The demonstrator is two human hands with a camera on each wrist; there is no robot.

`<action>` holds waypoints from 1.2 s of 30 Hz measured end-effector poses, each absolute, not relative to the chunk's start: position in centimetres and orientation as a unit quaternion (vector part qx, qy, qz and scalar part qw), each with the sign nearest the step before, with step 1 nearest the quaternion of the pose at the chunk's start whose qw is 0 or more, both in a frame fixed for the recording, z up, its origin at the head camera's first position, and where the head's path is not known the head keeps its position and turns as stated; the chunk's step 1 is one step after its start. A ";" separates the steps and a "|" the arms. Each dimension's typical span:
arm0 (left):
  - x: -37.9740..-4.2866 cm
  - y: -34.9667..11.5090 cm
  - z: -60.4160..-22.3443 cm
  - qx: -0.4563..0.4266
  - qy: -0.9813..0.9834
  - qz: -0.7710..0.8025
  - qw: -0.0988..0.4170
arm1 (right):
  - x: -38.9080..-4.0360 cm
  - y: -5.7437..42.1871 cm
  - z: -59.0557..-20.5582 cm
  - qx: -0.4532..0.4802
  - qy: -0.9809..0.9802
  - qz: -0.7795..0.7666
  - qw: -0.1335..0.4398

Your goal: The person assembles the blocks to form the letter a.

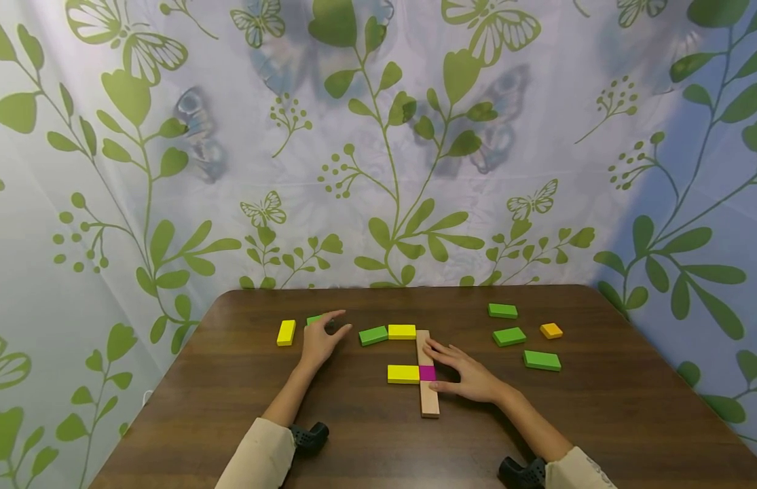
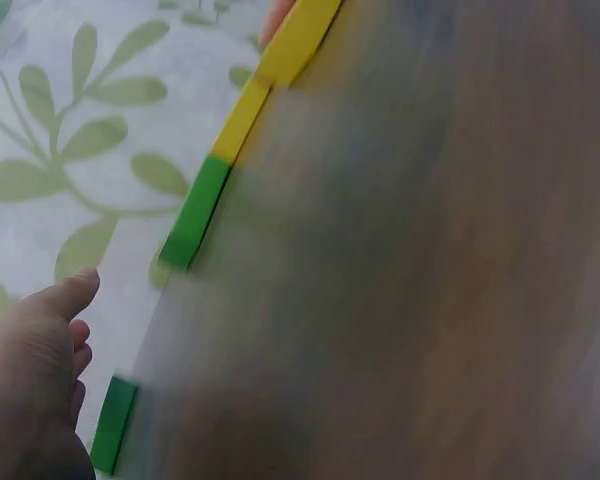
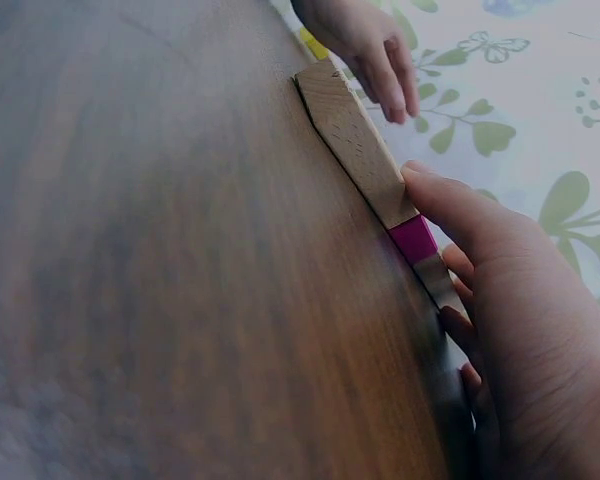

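Note:
My left hand (image 1: 319,341) hovers over the back left of the table, thumb and fingers spread apart. It partly covers a green block (image 1: 312,320), which stands apart from the hand in the left wrist view. With loosely bent fingers, my right hand (image 1: 468,373) touches a column of blocks: its thumb is on the near plain wooden block (image 1: 430,403), its fingertips at the far wooden block (image 1: 423,343). Between these two sits a magenta block (image 1: 427,373). A yellow block (image 1: 402,374) meets the magenta one from the left. Another yellow block (image 1: 402,331) joins the far end, followed by a green block (image 1: 373,335).
Left of my left hand lies a loose yellow block (image 1: 286,333). On the right are an orange block (image 1: 551,331) and several green blocks (image 1: 542,360). The brown table (image 1: 360,435) ends at a leaf-patterned curtain (image 1: 378,136).

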State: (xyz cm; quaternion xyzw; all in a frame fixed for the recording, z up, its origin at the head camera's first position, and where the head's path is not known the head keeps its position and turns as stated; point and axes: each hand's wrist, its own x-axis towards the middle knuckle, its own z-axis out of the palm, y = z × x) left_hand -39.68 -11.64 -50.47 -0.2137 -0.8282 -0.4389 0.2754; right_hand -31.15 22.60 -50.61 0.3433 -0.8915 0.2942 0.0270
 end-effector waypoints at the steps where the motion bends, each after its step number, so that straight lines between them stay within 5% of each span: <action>1: -39.9 -12.2 -50.4 -0.204 -0.833 -0.435 0.275 | -31.1 22.6 -50.6 0.343 -0.892 0.295 0.026; 17: -41.4 -18.2 -49.7 -0.175 -0.908 -0.333 0.182 | -31.1 22.6 -50.6 0.344 -0.893 0.291 0.024; 36: -40.1 -17.9 -48.8 -0.223 -0.880 -0.354 0.225 | -31.1 22.6 -50.6 0.341 -0.893 0.293 0.027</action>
